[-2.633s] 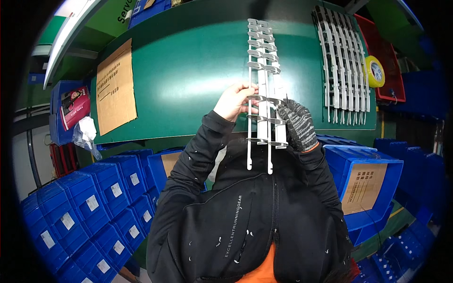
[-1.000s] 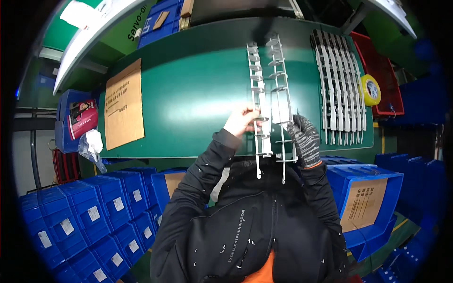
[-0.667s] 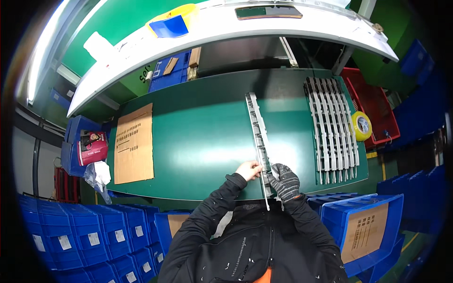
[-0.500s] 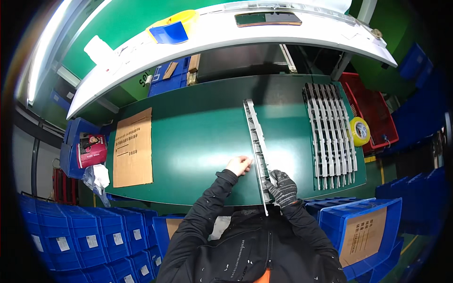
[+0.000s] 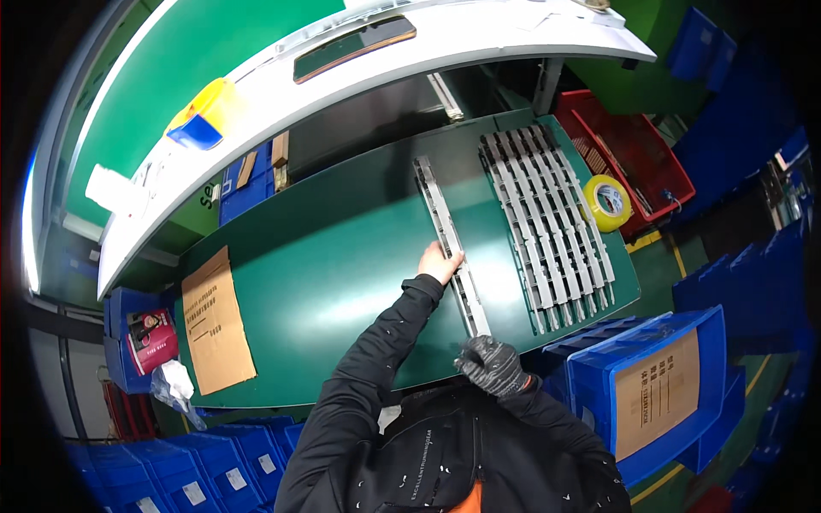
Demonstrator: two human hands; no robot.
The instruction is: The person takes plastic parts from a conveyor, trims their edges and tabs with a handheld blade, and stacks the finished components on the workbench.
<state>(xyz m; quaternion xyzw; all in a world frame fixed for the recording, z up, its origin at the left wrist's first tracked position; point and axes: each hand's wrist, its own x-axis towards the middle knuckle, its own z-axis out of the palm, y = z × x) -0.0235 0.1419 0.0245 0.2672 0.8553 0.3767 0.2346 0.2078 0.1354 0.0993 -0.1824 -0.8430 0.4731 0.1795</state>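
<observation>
A long narrow strip (image 5: pixel 444 224), pale grey with dark gaps along it, lies lengthwise on the green table (image 5: pixel 342 274). My bare left hand (image 5: pixel 440 262) is closed around its middle, thumb on the right side. At the strip's near end is my right hand (image 5: pixel 493 366) in a dark grey knitted glove. Its fingers are curled and bunched against that end; what they hold, if anything, is hidden. Several similar strips (image 5: pixel 547 222) lie side by side on the table to the right.
Right of the strips is a yellow tape roll (image 5: pixel 607 203), with a red crate (image 5: pixel 637 162) beyond. A cardboard sheet (image 5: pixel 216 329) covers the table's left end. Blue bins (image 5: pixel 667 393) stand at the near right. Above the far edge, a white shelf (image 5: pixel 479 38) carries a phone (image 5: pixel 355 48).
My view has turned, shifting the scene. My left hand has moved from beside the strip onto its middle and grips it. My right hand has slid to the strip's near end.
</observation>
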